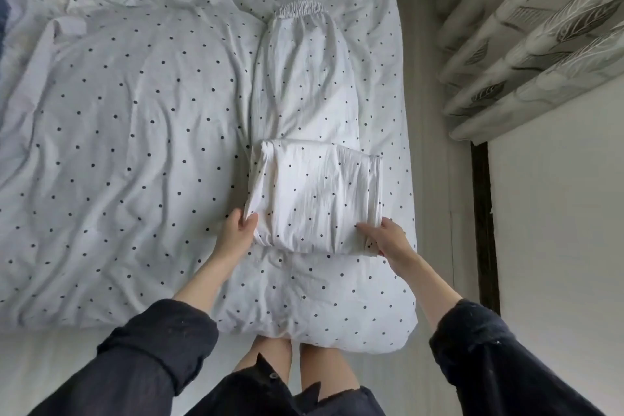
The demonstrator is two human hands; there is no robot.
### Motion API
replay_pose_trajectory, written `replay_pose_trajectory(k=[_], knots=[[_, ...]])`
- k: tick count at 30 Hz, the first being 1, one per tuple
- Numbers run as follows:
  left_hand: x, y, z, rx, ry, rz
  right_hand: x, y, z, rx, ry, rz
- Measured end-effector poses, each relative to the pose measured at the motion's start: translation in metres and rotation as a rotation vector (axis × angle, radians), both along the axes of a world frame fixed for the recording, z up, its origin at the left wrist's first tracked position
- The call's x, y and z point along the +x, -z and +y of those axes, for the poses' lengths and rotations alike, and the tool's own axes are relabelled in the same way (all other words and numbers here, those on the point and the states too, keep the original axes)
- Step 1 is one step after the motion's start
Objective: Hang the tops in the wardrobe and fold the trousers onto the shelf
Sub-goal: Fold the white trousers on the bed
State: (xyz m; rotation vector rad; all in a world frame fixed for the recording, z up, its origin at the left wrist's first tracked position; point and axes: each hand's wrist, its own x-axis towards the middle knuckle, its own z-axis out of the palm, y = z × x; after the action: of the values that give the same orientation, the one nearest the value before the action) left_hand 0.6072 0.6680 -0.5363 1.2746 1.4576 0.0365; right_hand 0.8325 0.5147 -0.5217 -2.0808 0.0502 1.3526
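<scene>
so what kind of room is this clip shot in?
Most likely a bedroom. A bed with a rumpled polka-dot duvet fills most of the view, leaf-patterned curtains hang at the right, and both hands, left hand and right hand, are folding dotted trousers on the bed.

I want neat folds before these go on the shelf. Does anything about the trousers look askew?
Slightly. The folded part of the trousers, held by the left hand and right hand, sits tilted against the unfolded length toward the waistband.
</scene>
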Motion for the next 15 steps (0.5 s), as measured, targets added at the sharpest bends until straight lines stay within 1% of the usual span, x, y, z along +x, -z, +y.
replay_pose_trajectory(k=[2, 3, 5, 8, 11, 13, 15], knots=[[-0.009, -0.002, -0.012, 0.05, -0.085, -0.016, -0.002, 0.001, -0.001, 0.017, -0.006, -0.055], [-0.013, 0.0, -0.02, 0.035, -0.14, -0.016, -0.003, 0.003, -0.002, 0.026, -0.004, -0.065], [-0.018, 0.004, -0.033, -0.054, -0.218, 0.007, -0.004, 0.008, -0.004, 0.045, -0.024, -0.061], [-0.018, 0.015, -0.037, -0.102, -0.201, 0.041, -0.006, 0.014, -0.006, 0.059, -0.043, -0.003], [-0.008, 0.014, -0.028, -0.139, -0.209, 0.014, -0.002, 0.017, -0.008, 0.029, -0.037, 0.037], [-0.003, 0.007, -0.023, -0.208, -0.197, 0.005, 0.0, 0.011, -0.008, 0.01, -0.042, 0.03], [-0.003, -0.003, -0.024, -0.236, -0.172, 0.006, 0.003, 0.001, -0.009, -0.017, -0.052, -0.021]])
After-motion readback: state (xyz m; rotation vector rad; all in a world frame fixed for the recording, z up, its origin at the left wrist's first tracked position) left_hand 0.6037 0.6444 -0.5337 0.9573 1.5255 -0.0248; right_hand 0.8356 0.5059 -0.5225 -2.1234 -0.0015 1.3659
